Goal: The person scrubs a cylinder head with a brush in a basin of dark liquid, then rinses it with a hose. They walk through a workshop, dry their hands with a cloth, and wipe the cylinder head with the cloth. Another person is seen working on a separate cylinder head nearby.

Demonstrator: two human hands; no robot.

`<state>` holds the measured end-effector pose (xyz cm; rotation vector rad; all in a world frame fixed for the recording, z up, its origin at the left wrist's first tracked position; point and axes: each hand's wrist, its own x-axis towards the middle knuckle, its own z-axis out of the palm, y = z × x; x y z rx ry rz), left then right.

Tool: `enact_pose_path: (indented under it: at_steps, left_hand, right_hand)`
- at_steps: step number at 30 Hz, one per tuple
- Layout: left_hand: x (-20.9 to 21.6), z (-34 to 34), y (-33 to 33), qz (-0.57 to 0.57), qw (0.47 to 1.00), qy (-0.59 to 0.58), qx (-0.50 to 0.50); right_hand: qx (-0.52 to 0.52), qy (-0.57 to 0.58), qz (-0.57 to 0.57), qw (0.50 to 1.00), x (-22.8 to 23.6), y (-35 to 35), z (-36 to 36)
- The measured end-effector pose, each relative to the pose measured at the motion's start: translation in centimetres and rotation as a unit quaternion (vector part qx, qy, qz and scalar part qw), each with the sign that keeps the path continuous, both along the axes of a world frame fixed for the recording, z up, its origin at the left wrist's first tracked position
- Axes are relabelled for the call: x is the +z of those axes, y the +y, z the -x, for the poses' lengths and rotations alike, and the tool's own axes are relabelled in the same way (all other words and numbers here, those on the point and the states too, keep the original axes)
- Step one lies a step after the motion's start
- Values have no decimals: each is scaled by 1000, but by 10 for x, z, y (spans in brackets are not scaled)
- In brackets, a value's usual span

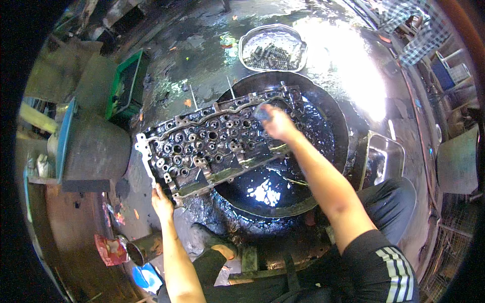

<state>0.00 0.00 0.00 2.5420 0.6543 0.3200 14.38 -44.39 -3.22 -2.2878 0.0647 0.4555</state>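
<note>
A long metal engine cylinder head [212, 139], full of round holes and wet with dark grime, rests slantwise across a wide black basin [339, 118] of dark, shiny liquid. My left hand [162, 203] grips its near left corner, fingers closed on the edge. Over its right end, my right hand [279, 124] is closed around a small rounded blue-grey thing [262, 112], held against or just above the top face. Motion blur and my fingers hide its kind. Two thin rods stand up along the far edge of the cylinder head.
Behind the basin sits a metal bowl [303, 55] of coil springs [273, 56]. A green crate [112, 96] and a grey drum [98, 151] stand left. To the right lies a rectangular metal tray [399, 151]. An open can [144, 248] and a red packet [110, 251] are at lower left.
</note>
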Motion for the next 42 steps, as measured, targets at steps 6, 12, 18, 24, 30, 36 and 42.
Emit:
enact_pose_path:
  at_steps: [6, 12, 18, 24, 30, 36, 42]
  left_hand:
    - [-4, 14, -8, 19, 999, -17, -25]
    - [-9, 15, -4, 30, 999, -19, -24]
    - [-2, 16, -13, 13, 1000, -15, -5]
    - [-1, 16, -16, 38, 999, -19, -9]
    - [-5, 16, -8, 10, 999, -16, -31]
    - [-6, 16, -5, 22, 999, -2, -33]
    - [-10, 16, 3, 16, 999, 16, -34]
  right_hand:
    - [-82, -87, 87, 989, -35, 20, 19]
    - [-46, -71, 19, 996, -13, -10, 19]
    - [-253, -154, 70, 953, -19, -69, 48]
    - [-309, 81, 164, 933, -102, -121, 114]
    - [-228, 245, 196, 922, -149, -119, 156]
    - [-344, 18, 156, 926, -96, -128, 109]
    - [-260, -174, -6, 950, -49, -95, 49]
